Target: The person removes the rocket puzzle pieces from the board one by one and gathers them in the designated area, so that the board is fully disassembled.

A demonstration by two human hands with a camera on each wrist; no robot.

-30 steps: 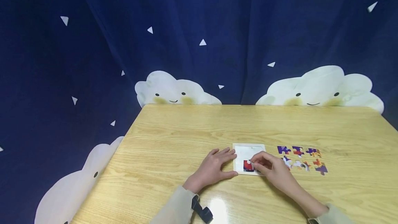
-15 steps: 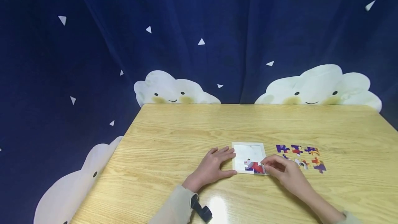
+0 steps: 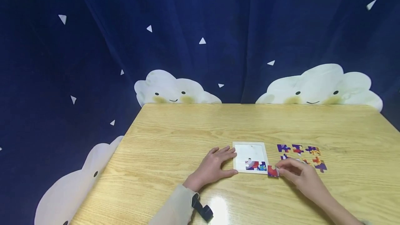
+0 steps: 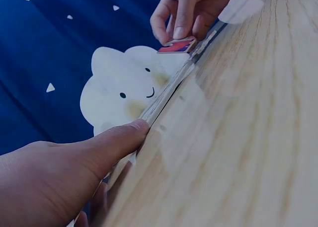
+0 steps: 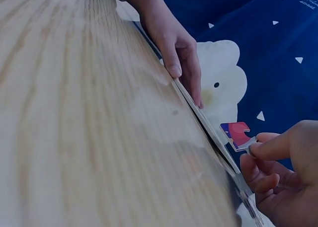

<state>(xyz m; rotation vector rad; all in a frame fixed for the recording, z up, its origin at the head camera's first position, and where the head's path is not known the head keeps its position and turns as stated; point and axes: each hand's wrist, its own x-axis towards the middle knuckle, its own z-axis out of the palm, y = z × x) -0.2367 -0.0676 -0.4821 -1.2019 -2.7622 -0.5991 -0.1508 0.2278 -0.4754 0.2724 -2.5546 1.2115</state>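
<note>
A white puzzle tray [image 3: 250, 150] lies on the table, with a few joined pieces [image 3: 255, 165] along its bottom edge toward the right. My left hand [image 3: 214, 168] rests at the tray's left side, its fingers extended and its thumb near the lower corner. Just off the tray's lower right corner, my right hand [image 3: 301, 175] pinches a red and purple puzzle piece [image 3: 273, 171] between thumb and fingertips. The right wrist view shows this puzzle piece [image 5: 235, 134] held up by one edge, its notch visible.
Several loose puzzle pieces [image 3: 297, 149] lie in rows to the tray's right, some hidden behind my right hand. The wooden table [image 3: 175, 124] ends at a dark blue curtain [image 3: 175, 37] printed with clouds. A black strap [image 3: 202, 209] circles my left wrist.
My right hand has moved right with the red puzzle piece, from above the tray's bottom to outside its right edge. The joined pieces there are uncovered. My left hand has stayed in place.
</note>
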